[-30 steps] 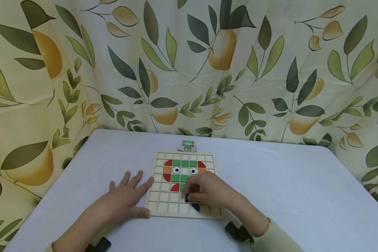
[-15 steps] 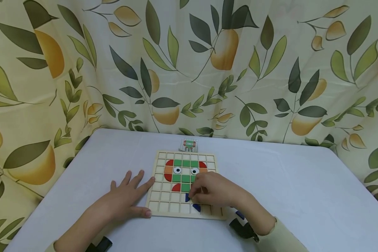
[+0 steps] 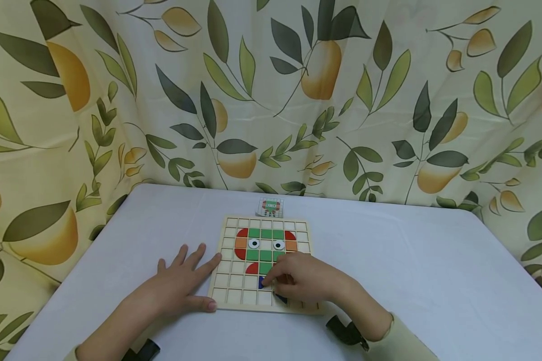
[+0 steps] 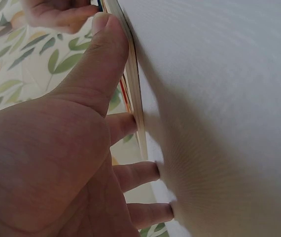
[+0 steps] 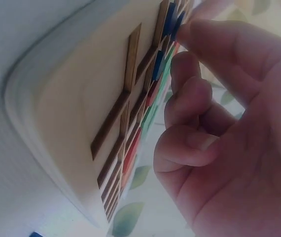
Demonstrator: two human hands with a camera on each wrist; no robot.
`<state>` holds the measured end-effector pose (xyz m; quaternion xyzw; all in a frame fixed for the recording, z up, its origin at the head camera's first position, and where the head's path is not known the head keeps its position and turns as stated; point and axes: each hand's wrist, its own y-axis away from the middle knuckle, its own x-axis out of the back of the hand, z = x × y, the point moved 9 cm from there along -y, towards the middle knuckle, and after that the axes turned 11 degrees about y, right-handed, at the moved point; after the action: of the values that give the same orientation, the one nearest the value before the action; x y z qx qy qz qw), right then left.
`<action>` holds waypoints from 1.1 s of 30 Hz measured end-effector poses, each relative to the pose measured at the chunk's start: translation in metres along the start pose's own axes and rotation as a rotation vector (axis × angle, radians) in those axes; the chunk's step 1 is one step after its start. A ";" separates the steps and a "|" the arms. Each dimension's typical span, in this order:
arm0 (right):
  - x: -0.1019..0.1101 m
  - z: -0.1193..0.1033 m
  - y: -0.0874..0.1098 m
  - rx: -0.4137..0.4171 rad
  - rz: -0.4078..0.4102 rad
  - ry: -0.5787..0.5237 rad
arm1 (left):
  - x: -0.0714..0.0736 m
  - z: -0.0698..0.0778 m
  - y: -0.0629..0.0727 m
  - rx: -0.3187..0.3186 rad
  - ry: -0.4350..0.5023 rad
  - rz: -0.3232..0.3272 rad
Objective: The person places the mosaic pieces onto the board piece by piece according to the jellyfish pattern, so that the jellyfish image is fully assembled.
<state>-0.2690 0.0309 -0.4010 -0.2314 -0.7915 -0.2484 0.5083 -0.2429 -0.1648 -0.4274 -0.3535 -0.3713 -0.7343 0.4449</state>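
Note:
A wooden grid board point(image 3: 235, 300) lies on the white table, with red, green and orange tiles and two eye tiles set in its cells. My left hand point(image 3: 173, 281) is spread flat, its thumb and index fingertip at the board's left edge. My right hand point(image 3: 309, 276) is over the lower part of the board. Its index fingertip touches a small blue tile point(image 3: 261, 282) below the green tiles, with the thumb apart to the right. A second blue tile point(image 3: 281, 299) lies nearer me, partly covered by the thumb. In the right wrist view, several blue tiles point(image 5: 158, 65) show at the fingertips.
A small picture card point(image 3: 270, 207) showing a coloured figure stands behind the board. Black wrist straps point(image 3: 345, 332) are near both forearms. A blue piece point(image 5: 35, 234) lies on the table beside the board in the right wrist view. A leaf-patterned curtain point(image 3: 271, 125) hangs behind.
The blue tile at my right fingertips has slid slightly left, into the cell below the green tiles. The thumb has parted from the index finger. My left hand has stayed put.

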 end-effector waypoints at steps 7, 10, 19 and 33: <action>0.005 0.003 0.002 0.026 -0.006 -0.010 | 0.000 -0.001 -0.001 0.014 -0.001 -0.004; 0.014 0.012 0.007 0.016 0.011 -0.004 | -0.001 -0.001 -0.002 0.014 0.000 0.000; 0.032 0.057 0.028 -0.150 -0.013 0.012 | 0.000 -0.002 0.001 0.020 -0.005 -0.003; 0.013 0.105 0.053 -0.483 -0.212 -0.062 | 0.000 -0.002 0.001 0.017 0.010 -0.004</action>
<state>-0.3134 0.1395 -0.4186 -0.2696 -0.7443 -0.4747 0.3848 -0.2423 -0.1667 -0.4285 -0.3455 -0.3760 -0.7337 0.4483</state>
